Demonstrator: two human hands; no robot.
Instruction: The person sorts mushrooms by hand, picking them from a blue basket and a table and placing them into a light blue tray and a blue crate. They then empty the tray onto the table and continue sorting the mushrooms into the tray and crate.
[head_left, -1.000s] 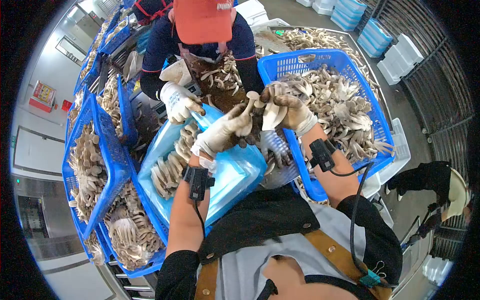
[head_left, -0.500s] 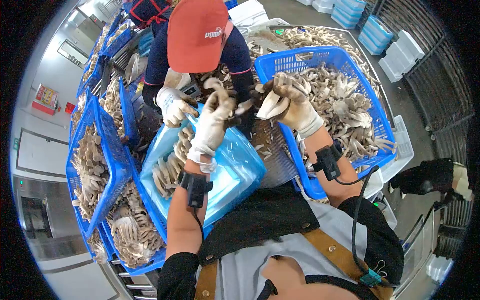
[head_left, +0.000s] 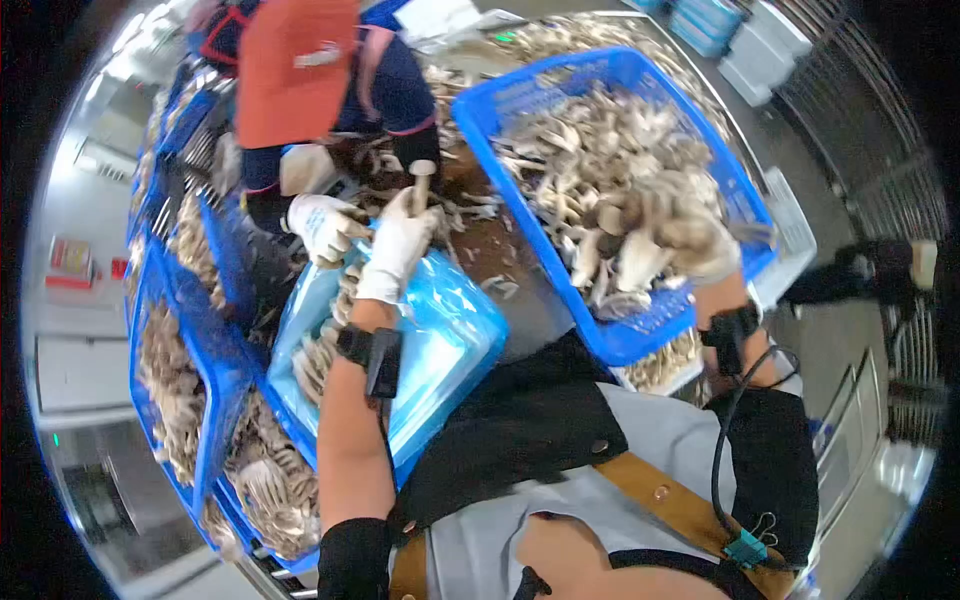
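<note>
My left hand (head_left: 395, 255), in a white glove, is closed around a pale mushroom (head_left: 423, 178) that stands upright with its cap on top. Beneath that hand lies a blue plastic liner (head_left: 455, 310) in a crate, with mushrooms (head_left: 315, 365) along its left side. My right hand (head_left: 695, 235), gloved and smeared by motion, is over the mushrooms (head_left: 590, 150) inside a big blue basket (head_left: 490, 165). Its fingers are too blurred to make out, and pale mushrooms show right beside them.
Across the table a co-worker in a red cap (head_left: 295, 75) has a gloved hand (head_left: 325, 228) at the liner's edge. Blue crates (head_left: 225, 420) of mushrooms line the left. Loose mushrooms (head_left: 550, 40) lie behind the basket. White boxes (head_left: 765, 50) stand at the back right.
My right hand has moved from above the basket's left edge to over its mushrooms, at the right. My left hand still holds a mushroom. The camera view has shifted.
</note>
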